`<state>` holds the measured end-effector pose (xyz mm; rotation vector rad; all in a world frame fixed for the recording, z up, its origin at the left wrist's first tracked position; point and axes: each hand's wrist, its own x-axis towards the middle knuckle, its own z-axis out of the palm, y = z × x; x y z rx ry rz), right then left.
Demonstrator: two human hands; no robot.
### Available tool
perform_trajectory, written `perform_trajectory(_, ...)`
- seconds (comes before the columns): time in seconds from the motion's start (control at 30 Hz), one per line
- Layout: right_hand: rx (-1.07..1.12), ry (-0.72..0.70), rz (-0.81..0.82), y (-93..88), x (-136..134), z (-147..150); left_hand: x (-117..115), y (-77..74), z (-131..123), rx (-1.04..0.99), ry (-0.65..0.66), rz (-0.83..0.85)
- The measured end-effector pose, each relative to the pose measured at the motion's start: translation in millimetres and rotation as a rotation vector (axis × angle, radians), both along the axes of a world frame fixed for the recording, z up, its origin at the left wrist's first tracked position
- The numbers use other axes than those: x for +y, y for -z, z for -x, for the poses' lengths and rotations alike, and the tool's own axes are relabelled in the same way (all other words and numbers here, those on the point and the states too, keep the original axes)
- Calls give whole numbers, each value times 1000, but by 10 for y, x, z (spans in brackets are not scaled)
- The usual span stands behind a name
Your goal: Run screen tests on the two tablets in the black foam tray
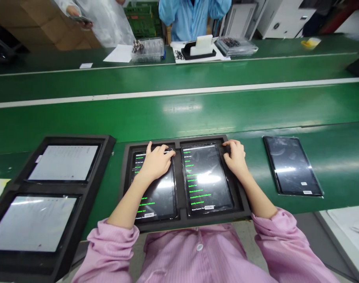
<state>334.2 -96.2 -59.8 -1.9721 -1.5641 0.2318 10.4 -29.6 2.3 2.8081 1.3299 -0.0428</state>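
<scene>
Two tablets lie side by side in a black foam tray before me, the left tablet and right tablet both lit with green test lists. My left hand is loosely spread over the left one's upper part, gripping nothing. My right hand half-curls at the tray's upper right corner; I can't tell whether it grips the rim. Further right, a dark tablet lies on the green bench.

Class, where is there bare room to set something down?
Free: green surface between the white strip and middle tray, and right of the loose tablet. Crowded: that tray, holding two tablets, with left hand and right hand there; also the left tray.
</scene>
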Motion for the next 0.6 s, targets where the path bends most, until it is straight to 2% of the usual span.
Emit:
perform_trajectory(0.13, 17, -17, -19, 27, 10, -22, -19, -13, -32, 6, -5, -7)
perform_trajectory(0.23, 86, -58, -72, 42, 74, -29, 0, -58, 6, -65, -42, 102)
perform_trajectory(0.3, 175, -65, -104, 39, 101, -30, -13, -133, 116, -156, -67, 230)
perform_trajectory(0.37, 296, -29, -85, 9, 31, -50, -113, -231, 327, -257, -113, 295)
perform_trajectory(0.43, 413, -1, -21, -55, -206, -106, -353, -301, 650, -345, -211, 222)
perform_trajectory(0.5, 482, -24, 61, -125, -618, -185, -722, -278, 1050, -426, -381, 67)
perform_trajectory(0.6, 514, -81, 259, -128, -1353, -259, -1298, -37, 1617, -508, -610, -72)
